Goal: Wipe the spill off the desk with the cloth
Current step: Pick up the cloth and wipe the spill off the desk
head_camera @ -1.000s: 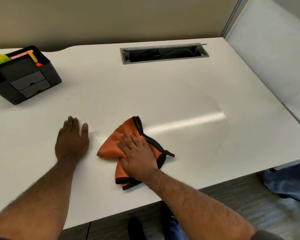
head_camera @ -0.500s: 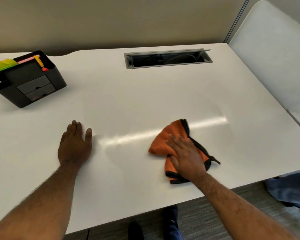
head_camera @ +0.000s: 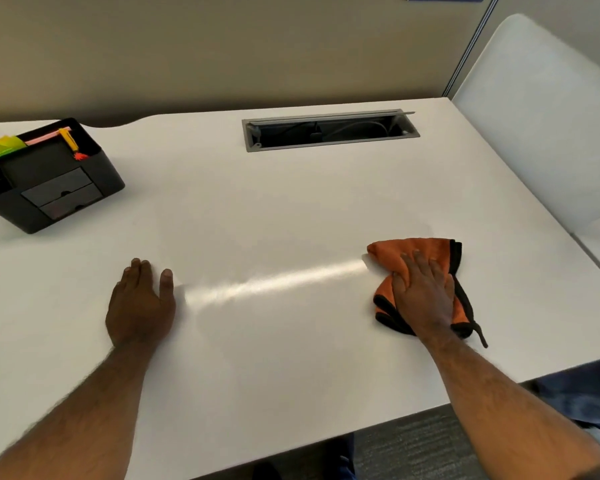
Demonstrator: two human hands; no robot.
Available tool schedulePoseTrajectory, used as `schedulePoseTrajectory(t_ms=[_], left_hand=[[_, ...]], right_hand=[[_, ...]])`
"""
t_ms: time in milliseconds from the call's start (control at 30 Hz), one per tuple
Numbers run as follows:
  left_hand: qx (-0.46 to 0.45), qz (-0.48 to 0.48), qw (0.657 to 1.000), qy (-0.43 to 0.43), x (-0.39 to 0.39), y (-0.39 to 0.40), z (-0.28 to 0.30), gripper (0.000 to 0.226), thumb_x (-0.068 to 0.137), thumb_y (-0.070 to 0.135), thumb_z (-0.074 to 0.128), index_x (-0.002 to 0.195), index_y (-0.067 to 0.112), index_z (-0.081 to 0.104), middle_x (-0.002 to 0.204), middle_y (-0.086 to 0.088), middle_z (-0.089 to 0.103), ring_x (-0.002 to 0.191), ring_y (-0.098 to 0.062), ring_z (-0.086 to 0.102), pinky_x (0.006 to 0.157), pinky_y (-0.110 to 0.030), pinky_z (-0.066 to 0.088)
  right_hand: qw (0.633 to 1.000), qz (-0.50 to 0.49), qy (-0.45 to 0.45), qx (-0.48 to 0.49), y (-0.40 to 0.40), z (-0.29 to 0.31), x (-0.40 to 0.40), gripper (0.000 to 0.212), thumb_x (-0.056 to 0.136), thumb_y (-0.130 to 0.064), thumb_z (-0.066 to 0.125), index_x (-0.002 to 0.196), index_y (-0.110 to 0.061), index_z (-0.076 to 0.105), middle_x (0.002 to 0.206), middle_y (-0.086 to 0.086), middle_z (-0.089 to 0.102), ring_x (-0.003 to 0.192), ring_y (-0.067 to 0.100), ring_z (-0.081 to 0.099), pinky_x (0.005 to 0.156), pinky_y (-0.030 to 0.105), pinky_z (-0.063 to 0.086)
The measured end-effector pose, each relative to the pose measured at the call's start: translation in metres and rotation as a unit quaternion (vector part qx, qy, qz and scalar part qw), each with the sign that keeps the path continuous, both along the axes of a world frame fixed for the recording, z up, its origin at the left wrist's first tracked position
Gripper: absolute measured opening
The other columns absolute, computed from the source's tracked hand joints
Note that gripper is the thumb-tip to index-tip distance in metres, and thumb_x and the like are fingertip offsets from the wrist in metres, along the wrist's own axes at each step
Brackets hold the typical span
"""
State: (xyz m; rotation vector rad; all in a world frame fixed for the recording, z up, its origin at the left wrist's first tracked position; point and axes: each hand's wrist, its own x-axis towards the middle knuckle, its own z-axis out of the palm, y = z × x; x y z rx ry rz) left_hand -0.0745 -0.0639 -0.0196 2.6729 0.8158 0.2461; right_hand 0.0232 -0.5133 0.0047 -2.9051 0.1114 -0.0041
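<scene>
Two flat hands, right [head_camera: 425,292] pressing crumpled orange cloth [head_camera: 409,252] (black-edged), left [head_camera: 139,303] on glossy desk [head_camera: 291,209]

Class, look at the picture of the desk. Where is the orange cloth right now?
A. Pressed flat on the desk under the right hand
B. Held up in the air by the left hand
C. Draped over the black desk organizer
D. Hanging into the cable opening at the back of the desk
A: the right hand lies palm-down on the orange cloth, pressing it against the desk, while the left hand rests bare on the surface.
</scene>
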Motion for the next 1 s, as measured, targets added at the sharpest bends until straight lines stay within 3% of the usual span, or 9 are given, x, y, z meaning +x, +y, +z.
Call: schedulePoseTrajectory(t_ms=[200,433,633,733,833,933,1000], left_hand=[[-0.037,0.052,0.996,-0.055,0.018,-0.027,0.011,0.075,0.093,0.055,0.024,0.146,0.002,0.033,0.155,-0.016,0.031,0.140,-0.037,0.033,0.115,-0.050,0.027],[-0.022,-0.032,0.995,-0.087,0.058,-0.082,0.015,0.074,0.093,0.051,0.026,0.146,0.000,0.033,0.155,-0.017,0.032,0.144,-0.033,0.029,0.118,-0.044,0.022],[-0.001,-0.165,0.982,-0.088,0.111,-0.174,0.031,0.073,0.088,0.050,0.039,0.143,0.003,0.040,0.145,-0.015,0.048,0.139,-0.032,0.038,0.111,-0.042,0.032],[-0.026,-0.226,0.970,-0.085,0.139,-0.222,0.038,0.067,0.086,0.049,0.045,0.137,0.006,0.050,0.132,-0.012,0.061,0.128,-0.033,0.051,0.105,-0.041,0.040],[-0.052,-0.262,0.962,-0.059,0.165,-0.262,0.042,0.065,0.086,0.051,0.046,0.134,0.008,0.053,0.124,-0.012,0.064,0.118,-0.033,0.057,0.098,-0.041,0.044],[-0.053,-0.257,0.965,0.023,0.189,-0.292,0.051,0.061,0.089,0.050,0.048,0.137,0.010,0.045,0.128,-0.011,0.056,0.118,-0.032,0.050,0.096,-0.040,0.039],[-0.056,-0.217,0.973,0.061,0.203,-0.305,0.055,0.059,0.090,0.047,0.049,0.134,0.010,0.045,0.128,-0.013,0.052,0.119,-0.032,0.047,0.096,-0.041,0.039]], right_hand=[[1.000,-0.005,0.027,-0.015,0.005,0.002,0.022,0.057,0.096,-0.056,0.025,0.149,-0.035,0.025,0.161,-0.004,0.022,0.147,0.031,0.018,0.115,0.065,0.010],[0.998,0.009,0.051,-0.021,0.008,0.007,0.048,0.064,0.092,-0.064,0.019,0.150,-0.038,0.016,0.163,-0.004,0.014,0.148,0.031,0.012,0.114,0.067,0.008],[0.994,0.060,0.085,-0.019,0.007,0.012,0.075,0.079,0.083,-0.080,0.005,0.151,-0.041,0.007,0.164,-0.006,0.002,0.150,0.030,0.001,0.115,0.063,-0.001],[0.990,0.094,0.104,0.028,-0.002,0.015,0.087,0.069,0.089,-0.074,0.008,0.151,-0.043,0.012,0.164,-0.010,0.002,0.150,0.024,-0.002,0.117,0.058,-0.004],[0.981,0.129,0.125,0.068,-0.014,0.017,0.102,0.056,0.097,-0.059,0.024,0.150,-0.041,0.021,0.163,-0.013,0.006,0.150,0.017,0.000,0.118,0.050,-0.004],[0.980,0.133,0.073,0.127,-0.027,0.018,0.113,0.050,0.098,-0.036,0.044,0.147,-0.026,0.038,0.162,-0.002,0.018,0.148,0.020,0.018,0.120,0.044,0.014],[0.986,0.084,0.016,0.146,-0.035,0.018,0.120,0.049,0.094,-0.023,0.049,0.142,-0.017,0.044,0.160,0.007,0.025,0.145,0.025,0.027,0.116,0.046,0.028]])
